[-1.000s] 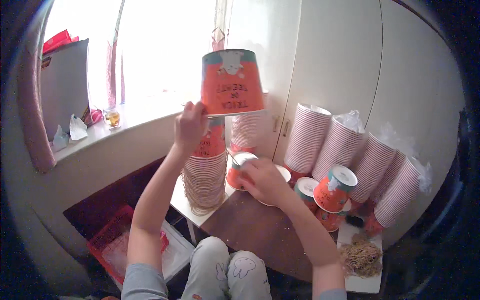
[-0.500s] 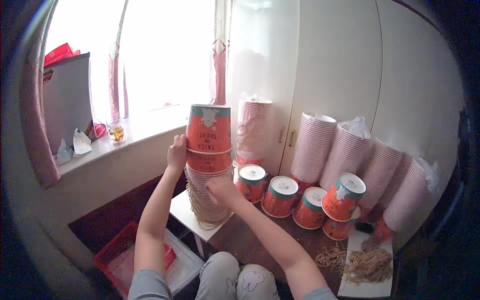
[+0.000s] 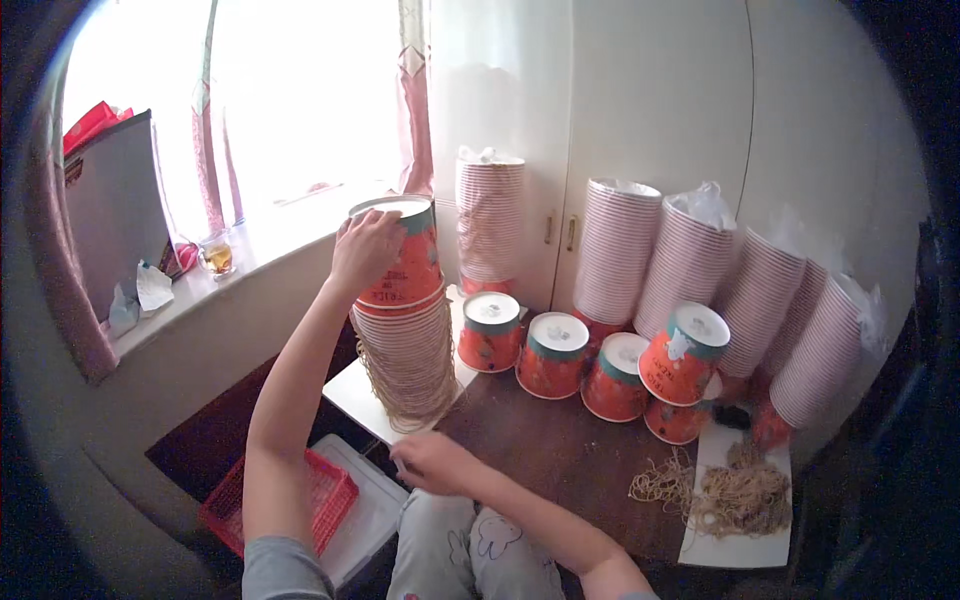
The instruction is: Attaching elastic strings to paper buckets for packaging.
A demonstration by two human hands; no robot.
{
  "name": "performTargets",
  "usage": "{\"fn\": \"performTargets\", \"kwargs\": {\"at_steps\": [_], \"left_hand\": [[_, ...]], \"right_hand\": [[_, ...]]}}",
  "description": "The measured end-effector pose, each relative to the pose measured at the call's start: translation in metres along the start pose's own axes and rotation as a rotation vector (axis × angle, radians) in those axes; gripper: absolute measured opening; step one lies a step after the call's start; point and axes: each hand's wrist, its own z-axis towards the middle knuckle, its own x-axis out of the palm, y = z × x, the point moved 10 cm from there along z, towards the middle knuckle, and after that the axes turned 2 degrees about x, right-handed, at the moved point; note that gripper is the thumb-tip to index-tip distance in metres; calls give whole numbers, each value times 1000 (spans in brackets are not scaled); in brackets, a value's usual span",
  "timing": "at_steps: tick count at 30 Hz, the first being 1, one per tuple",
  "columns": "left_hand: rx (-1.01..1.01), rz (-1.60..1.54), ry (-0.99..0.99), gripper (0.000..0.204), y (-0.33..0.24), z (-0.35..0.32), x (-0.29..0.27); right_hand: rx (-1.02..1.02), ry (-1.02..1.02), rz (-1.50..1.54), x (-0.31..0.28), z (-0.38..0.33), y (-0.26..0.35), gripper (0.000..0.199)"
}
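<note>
A tall stack of upside-down paper buckets stands on a white board at the table's left. Strands of tan twine hang around its rims. My left hand is closed round the upper part of the top orange and teal paper bucket, fingers bent over its white base. Low in front of the stack, over the table's near edge and above my knees, is my right hand. Its fingers are curled in, and whatever they may hold is hidden.
Several upside-down orange buckets stand across the table, one atop another at right. Tall bucket stacks line the cupboard. Tan twine lies on a white board at right. A red basket is low at left, and a glass stands on the windowsill.
The top bucket sits lower, nested over the one below. My left hand has moved from the stack's side up to the top bucket. My right hand has left the stack, dropping toward my lap.
</note>
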Motion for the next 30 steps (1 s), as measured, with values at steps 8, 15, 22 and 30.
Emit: {"fn": "performTargets", "kwargs": {"at_steps": [8, 15, 22, 30], "left_hand": [[219, 277, -302, 41, -60, -30, -7], [339, -192, 176, 21, -165, -71, 174], [133, 127, 270, 14, -130, -104, 299], [193, 0, -99, 10, -134, -44, 156]], "right_hand": [[87, -54, -58, -5, -108, 55, 23], [362, -267, -314, -23, -156, 51, 12], [439, -372, -214, -22, -170, 29, 12], [480, -395, -131, -29, -170, 33, 13]]}}
